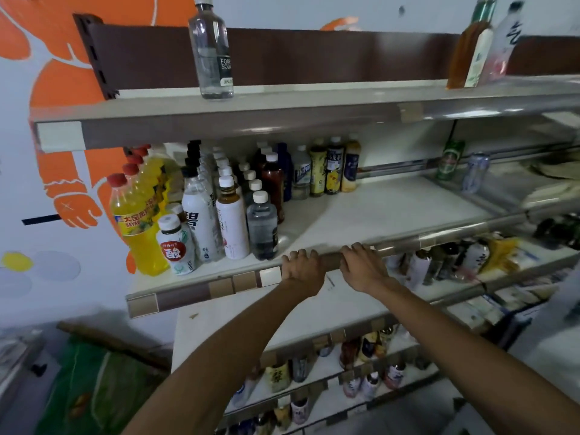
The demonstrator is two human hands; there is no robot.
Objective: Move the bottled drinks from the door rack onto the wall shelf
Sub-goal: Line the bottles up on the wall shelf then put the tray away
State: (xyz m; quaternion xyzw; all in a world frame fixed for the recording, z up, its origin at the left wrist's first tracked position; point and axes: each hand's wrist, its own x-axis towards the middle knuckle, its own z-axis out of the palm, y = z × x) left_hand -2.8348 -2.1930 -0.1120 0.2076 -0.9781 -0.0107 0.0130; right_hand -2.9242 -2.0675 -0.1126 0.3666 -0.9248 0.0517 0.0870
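Both my hands grip the front edge of the middle wall shelf. My left hand and my right hand sit side by side, fingers curled over the rim, holding no bottle. Many bottled drinks crowd the shelf's left part: yellow drink bottles, white bottles and a clear water bottle. More bottles stand at the back. On the top shelf stands a clear soda bottle, with other bottles to the right.
Two cans stand at the back right of the middle shelf. Lower shelves carry more bottles. An orange mural covers the wall at left. Green sacking lies on the floor at lower left.
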